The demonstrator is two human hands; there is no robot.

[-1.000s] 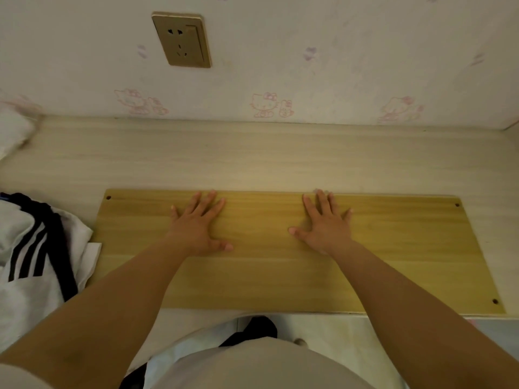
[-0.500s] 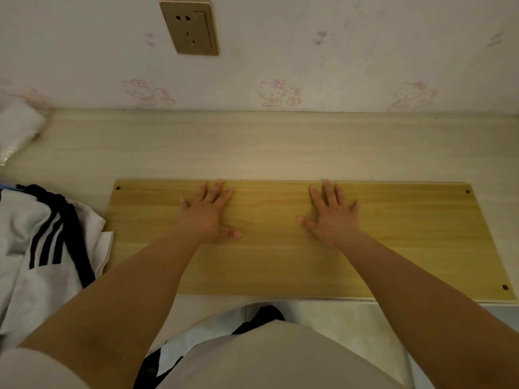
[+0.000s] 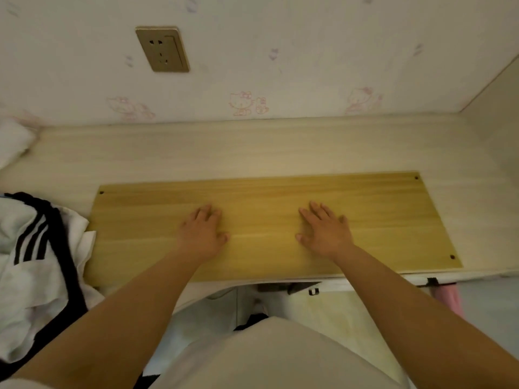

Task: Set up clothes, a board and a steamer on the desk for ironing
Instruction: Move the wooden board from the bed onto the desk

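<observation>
Presently my left hand (image 3: 202,234) and right hand (image 3: 325,234) lie flat and unclenched on the board (image 3: 264,220), grasping nothing. Board's long axis runs left-right along the desk (image 3: 224,153). Clothes (image 3: 36,262) touch the board's left end, nearer my left hand; no steamer visible.

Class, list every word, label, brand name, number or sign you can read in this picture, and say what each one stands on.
None: no readable text anywhere in the view.
Wallpaper: pink cartoon cat drawings only, no words.
Wall socket: no legible marking.
White garment: black stripes, no visible logo or lettering.
Wooden board under the left hand and right hand: plain, just corner holes.
</observation>
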